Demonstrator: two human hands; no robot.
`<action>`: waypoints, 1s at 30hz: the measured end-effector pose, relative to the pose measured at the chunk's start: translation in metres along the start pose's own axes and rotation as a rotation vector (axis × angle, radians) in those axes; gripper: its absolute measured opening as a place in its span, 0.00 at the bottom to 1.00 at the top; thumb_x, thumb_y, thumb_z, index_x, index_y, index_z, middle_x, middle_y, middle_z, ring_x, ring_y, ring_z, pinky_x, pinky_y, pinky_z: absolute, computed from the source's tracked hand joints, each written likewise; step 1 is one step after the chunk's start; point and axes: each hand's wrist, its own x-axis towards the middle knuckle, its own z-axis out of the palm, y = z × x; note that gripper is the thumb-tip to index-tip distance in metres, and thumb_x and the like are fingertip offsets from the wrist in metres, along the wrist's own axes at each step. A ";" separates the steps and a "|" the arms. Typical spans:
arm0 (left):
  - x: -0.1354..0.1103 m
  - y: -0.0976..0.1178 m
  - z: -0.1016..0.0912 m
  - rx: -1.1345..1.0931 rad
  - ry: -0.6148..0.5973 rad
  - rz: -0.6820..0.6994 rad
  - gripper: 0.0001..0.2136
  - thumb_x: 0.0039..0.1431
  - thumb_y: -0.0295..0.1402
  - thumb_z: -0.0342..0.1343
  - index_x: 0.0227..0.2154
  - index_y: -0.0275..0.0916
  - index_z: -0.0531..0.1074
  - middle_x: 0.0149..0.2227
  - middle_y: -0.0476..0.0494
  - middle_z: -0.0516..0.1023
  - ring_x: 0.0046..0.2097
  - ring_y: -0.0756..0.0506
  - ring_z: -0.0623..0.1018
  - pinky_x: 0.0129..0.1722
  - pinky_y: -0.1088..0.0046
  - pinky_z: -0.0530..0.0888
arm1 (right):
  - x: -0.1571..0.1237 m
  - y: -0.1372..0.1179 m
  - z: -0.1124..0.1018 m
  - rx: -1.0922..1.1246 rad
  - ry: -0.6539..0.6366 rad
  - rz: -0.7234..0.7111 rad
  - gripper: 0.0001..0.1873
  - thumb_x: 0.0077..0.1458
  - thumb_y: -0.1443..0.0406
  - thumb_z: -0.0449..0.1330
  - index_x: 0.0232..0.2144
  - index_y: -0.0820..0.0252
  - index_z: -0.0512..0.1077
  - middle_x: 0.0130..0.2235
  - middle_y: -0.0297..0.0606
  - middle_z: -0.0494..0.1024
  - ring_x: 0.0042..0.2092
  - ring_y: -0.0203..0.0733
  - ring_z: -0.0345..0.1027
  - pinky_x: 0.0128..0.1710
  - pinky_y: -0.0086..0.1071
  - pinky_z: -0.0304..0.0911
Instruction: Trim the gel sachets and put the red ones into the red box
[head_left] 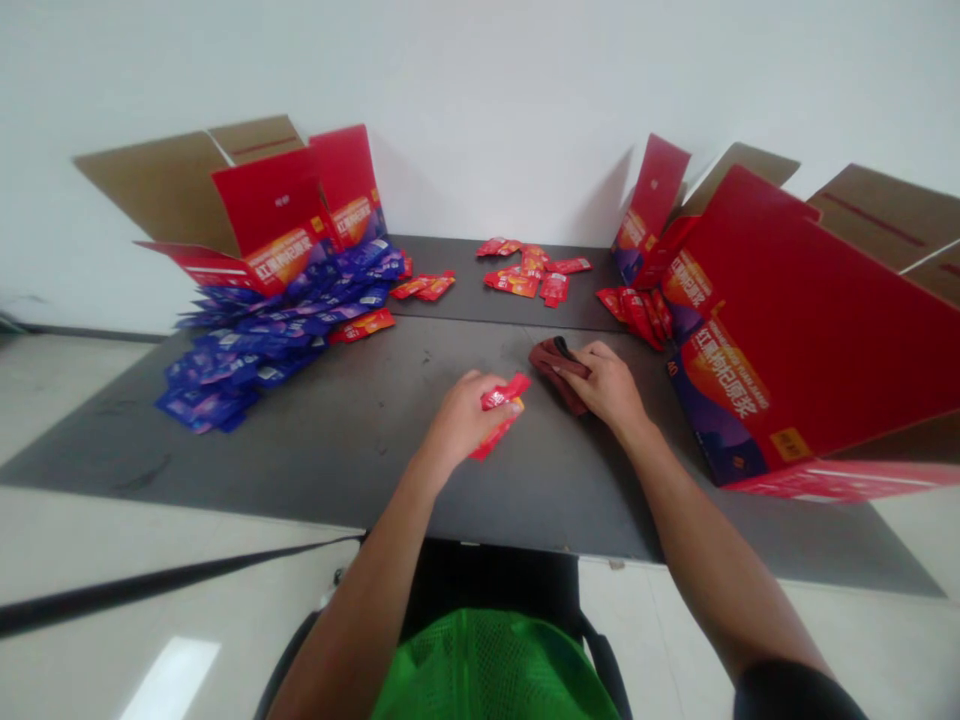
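My left hand (461,420) is closed round a few red sachets (501,408) just above the dark table (352,440). To its right, my right hand (609,385) is closed on a dark red cloth (551,358) that lies on the table. The two hands sit close together near the table's middle. More red sachets (529,272) lie scattered at the back of the table, and a row of them (637,312) leans beside the right-hand carton.
A heap of blue sachets (277,325) spills from an open red carton (277,220) at the back left. A large open red carton (780,330) lies on its side at the right. A white wall stands behind the table, and a green mesh seat (495,665) shows below.
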 end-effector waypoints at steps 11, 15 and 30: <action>-0.088 -0.003 -0.015 0.175 -0.254 0.312 0.11 0.63 0.24 0.60 0.43 0.48 0.78 0.51 0.51 0.79 0.56 0.45 0.74 0.60 0.59 0.59 | -0.001 0.006 0.007 0.038 0.009 0.006 0.19 0.63 0.53 0.59 0.50 0.52 0.80 0.35 0.38 0.69 0.38 0.45 0.67 0.36 0.35 0.62; -0.113 -0.001 -0.016 0.258 -0.332 0.291 0.17 0.64 0.36 0.62 0.55 0.53 0.74 0.62 0.48 0.72 0.66 0.39 0.65 0.66 0.53 0.53 | -0.001 0.004 0.008 0.042 0.009 0.008 0.20 0.63 0.54 0.60 0.53 0.52 0.79 0.34 0.38 0.67 0.37 0.44 0.66 0.35 0.34 0.61; -0.151 0.008 0.015 0.433 -0.127 0.245 0.18 0.71 0.45 0.51 0.57 0.45 0.72 0.61 0.42 0.74 0.63 0.38 0.69 0.59 0.54 0.61 | 0.000 -0.006 0.005 0.070 -0.035 -0.049 0.18 0.64 0.54 0.59 0.49 0.54 0.80 0.36 0.39 0.69 0.39 0.45 0.67 0.38 0.35 0.63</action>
